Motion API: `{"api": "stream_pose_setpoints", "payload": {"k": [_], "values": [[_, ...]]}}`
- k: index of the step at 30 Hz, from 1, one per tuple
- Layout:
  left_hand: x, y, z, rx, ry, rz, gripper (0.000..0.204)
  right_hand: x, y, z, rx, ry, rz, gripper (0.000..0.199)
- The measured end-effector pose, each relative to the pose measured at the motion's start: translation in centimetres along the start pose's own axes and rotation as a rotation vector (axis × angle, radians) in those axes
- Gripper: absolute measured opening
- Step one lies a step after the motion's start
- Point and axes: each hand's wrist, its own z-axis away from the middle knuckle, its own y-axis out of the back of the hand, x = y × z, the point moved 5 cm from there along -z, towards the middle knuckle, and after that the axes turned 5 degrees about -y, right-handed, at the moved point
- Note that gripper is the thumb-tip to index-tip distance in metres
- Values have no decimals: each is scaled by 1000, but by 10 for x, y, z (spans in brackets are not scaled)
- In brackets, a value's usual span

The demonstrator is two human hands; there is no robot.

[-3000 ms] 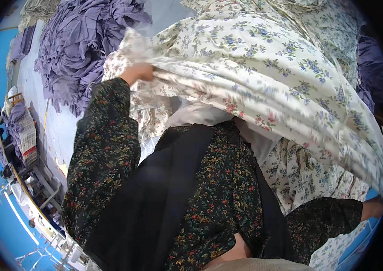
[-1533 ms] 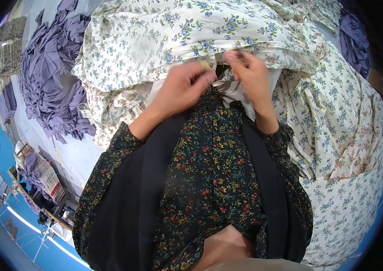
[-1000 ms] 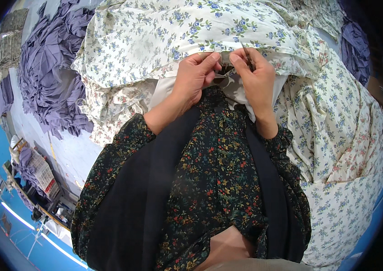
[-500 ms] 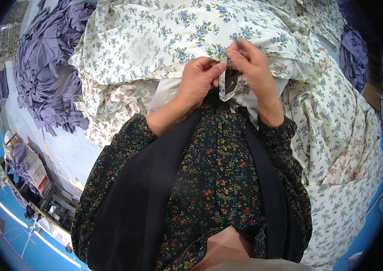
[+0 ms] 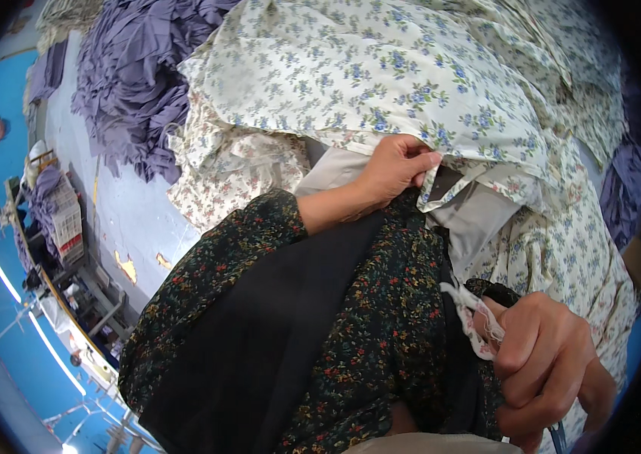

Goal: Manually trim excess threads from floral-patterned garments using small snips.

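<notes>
Left hand pinching edge of white blue-flowered cotton cloth at upper centre; right hand closed on small white fabric scrap at lower right; best kept taut

1. The person wears a long-sleeved dark top printed all over with tiny flowers in red, orange, yellow and green.
2. The left sleeve is loose and wrinkled, and its cuff ends at the wrist.
3. The right sleeve has the same print, and only a small bit of its cuff shows at the wrist.
4. A plain black apron or vest lies over the top as a wide, smooth panel without any pattern.
5. The left hand is bare, with no glove, ring or watch showing.
6. The right hand is bare as well, with short, plain nails.
</notes>
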Motion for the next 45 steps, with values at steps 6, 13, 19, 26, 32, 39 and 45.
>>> {"api": "stream_pose_setpoints", "payload": {"k": [6, 13, 19, 26, 32, 39, 45], "values": [[1, -1, -1, 21, -10, -9, 10, 12, -5, -14, 201, 284, -143, 47], [-2, -5, -3, 12, 29, 18, 11, 15, 3, -19, 139, 329, -313, 38], [4, -1, -1, 73, 68, 11, 18, 22, 76, 76, 894, -181, 525, 22], [1, -1, -2, 65, 98, -11, 19, 101, 105, 153, 1022, -725, 1492, 20], [1, -2, -1, 61, 114, 5, 19, 117, 110, 150, 867, -698, 1665, 20], [2, -3, -1, 52, 119, 7, 20, 120, 112, 152, 785, -530, 1853, 19], [0, -1, 0, 9, 99, 40, 21, 121, 111, 156, 847, -512, 1793, 19]]}}
